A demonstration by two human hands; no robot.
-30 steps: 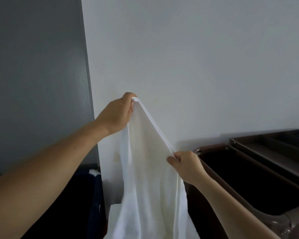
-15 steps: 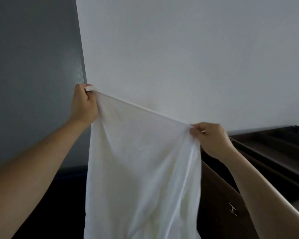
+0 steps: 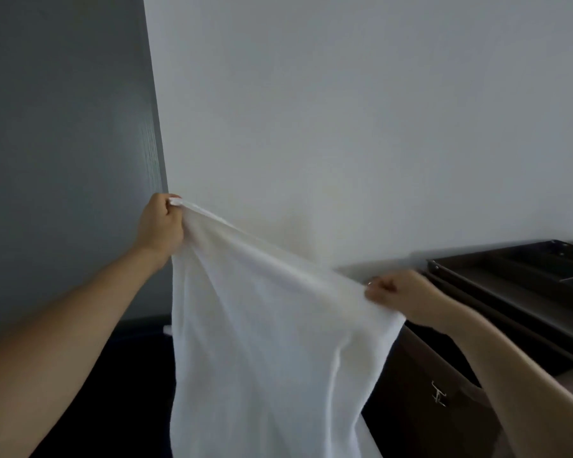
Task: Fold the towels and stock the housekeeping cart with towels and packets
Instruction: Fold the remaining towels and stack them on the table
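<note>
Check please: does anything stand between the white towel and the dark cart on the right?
Nothing visible does. The left hand and the right hand grip the top edge of the towel, which hangs right beside the cart with no object between them. The tray on top of the cart is uncovered.

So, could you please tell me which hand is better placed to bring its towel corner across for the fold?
Probably the left hand: it pinches the towel corner higher, in open space, while the right hand holds low beside the cart.
</note>
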